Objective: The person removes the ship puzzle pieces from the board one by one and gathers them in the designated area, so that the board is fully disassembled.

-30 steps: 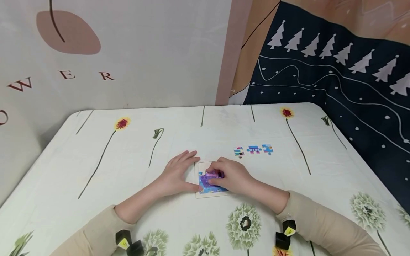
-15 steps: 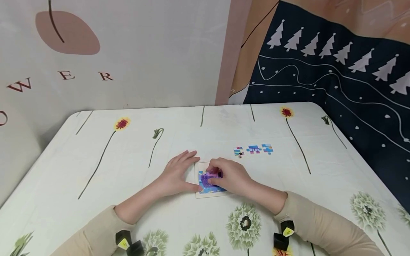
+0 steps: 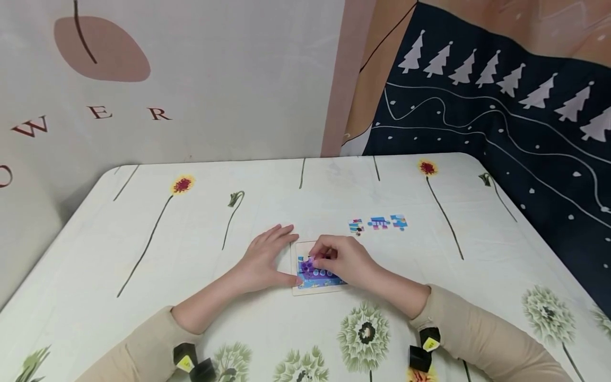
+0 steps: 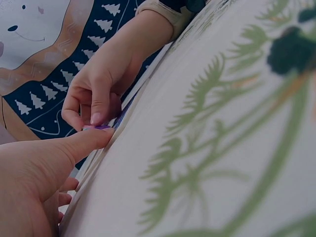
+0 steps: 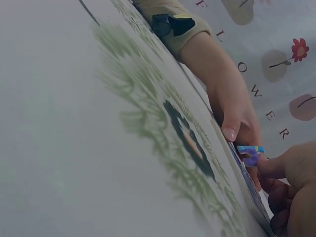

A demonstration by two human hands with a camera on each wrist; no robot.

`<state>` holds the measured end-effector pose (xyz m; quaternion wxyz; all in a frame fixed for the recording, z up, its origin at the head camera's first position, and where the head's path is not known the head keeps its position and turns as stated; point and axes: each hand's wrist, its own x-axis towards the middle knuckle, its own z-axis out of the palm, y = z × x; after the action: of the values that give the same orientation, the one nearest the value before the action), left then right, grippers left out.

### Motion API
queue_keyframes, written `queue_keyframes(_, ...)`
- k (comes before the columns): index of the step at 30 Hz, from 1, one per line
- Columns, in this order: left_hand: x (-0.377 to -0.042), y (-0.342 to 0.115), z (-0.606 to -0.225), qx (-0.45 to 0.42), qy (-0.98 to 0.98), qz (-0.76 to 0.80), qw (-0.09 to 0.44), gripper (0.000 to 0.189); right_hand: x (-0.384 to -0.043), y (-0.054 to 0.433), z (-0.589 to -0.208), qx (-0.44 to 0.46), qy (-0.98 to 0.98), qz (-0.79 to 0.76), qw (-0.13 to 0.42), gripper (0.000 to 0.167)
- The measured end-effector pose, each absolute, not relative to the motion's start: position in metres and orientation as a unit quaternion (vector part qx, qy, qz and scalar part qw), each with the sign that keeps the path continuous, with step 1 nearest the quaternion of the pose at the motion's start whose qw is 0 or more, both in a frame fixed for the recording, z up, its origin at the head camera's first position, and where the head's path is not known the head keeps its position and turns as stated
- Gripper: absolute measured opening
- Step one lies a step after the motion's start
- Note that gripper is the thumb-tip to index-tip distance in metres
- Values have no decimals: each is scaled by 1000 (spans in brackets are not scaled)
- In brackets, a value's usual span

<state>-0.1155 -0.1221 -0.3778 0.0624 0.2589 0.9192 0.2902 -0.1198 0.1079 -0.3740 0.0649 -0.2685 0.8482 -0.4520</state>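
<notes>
A small jigsaw puzzle tray (image 3: pixel 317 291) with a pale rim lies in the middle of the table, part-filled with a blue and purple picture. My left hand (image 3: pixel 262 263) is spread at its left side, the thumb on the lower left of the tray. Over the picture, my right hand (image 3: pixel 347 260) pinches a purple and blue puzzle piece (image 5: pixel 251 155) between thumb and fingers. That piece stands tilted up from the tray in the right wrist view, near the left thumb. The right hand hides the tray's right part.
Beyond the tray, to the right, lie three loose puzzle pieces (image 3: pixel 378 223) in a row. A white flower-printed cloth (image 3: pixel 191 223) covers the table. A pale wall hanging (image 3: pixel 229 79) and a dark tree-patterned cloth (image 3: pixel 458 111) stand behind and at the right.
The right hand's fingertips have drawn up slightly with the pinched piece, and a row of round pale shapes in the picture now shows below them. The left hand has stayed put.
</notes>
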Motion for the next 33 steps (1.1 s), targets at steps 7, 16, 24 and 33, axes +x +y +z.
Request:
queue_keyframes(7,-115,-123,-378,258,920,290,61,91,-123,112,-370,-253,834,-481,95,10)
queue_keyframes(16,-115,-121,-378,256,921,288,66,91,-128,123,-358,-223,832,-496,111,10)
queue_keyframes(24,-114,-121,-376,249,922,289,72,91,-129,135,-356,-210,839,-489,112,7)
queue_keyframes(33,-114,-121,-376,249,922,289,71,91,-132,157,-357,-177,854,-479,101,9)
